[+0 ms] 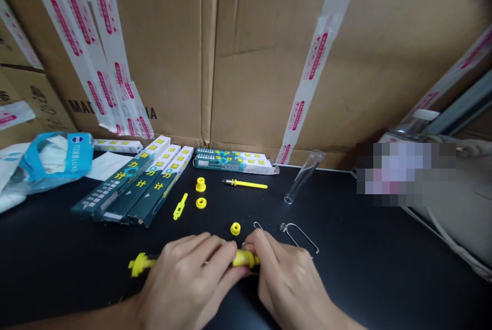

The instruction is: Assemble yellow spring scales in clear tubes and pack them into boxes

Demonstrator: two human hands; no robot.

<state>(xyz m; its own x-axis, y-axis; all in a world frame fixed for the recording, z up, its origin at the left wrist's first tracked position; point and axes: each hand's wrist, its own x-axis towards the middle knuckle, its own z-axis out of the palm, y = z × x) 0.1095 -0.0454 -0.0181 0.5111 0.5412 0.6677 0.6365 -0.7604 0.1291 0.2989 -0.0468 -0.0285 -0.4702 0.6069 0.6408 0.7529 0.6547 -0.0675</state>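
Observation:
A tubular spring scale (pixel 243 258) with yellow ends lies sideways between my hands, just above the black table. My left hand (pixel 188 279) is closed round its tube; the yellow end piece (pixel 139 264) sticks out to the left. With pinched fingers, my right hand (pixel 286 273) grips the yellow cap at the right end, partly hiding it. A bent wire end (pixel 258 225) shows just beyond the right fingertips; whether it is held, I cannot tell. Near the hands are a yellow ring (pixel 236 228) and a bent wire hook (pixel 302 235).
Farther back lie yellow caps (pixel 200 185), a flat yellow piece (pixel 180 207), a yellow rod with a metal tip (pixel 246 184) and a clear tube (pixel 304 176). Printed boxes (pixel 142 186), a blue tissue pack (pixel 57 158) and a bag (pixel 457 202) surround them. Cardboard (pixel 261 89) stands behind.

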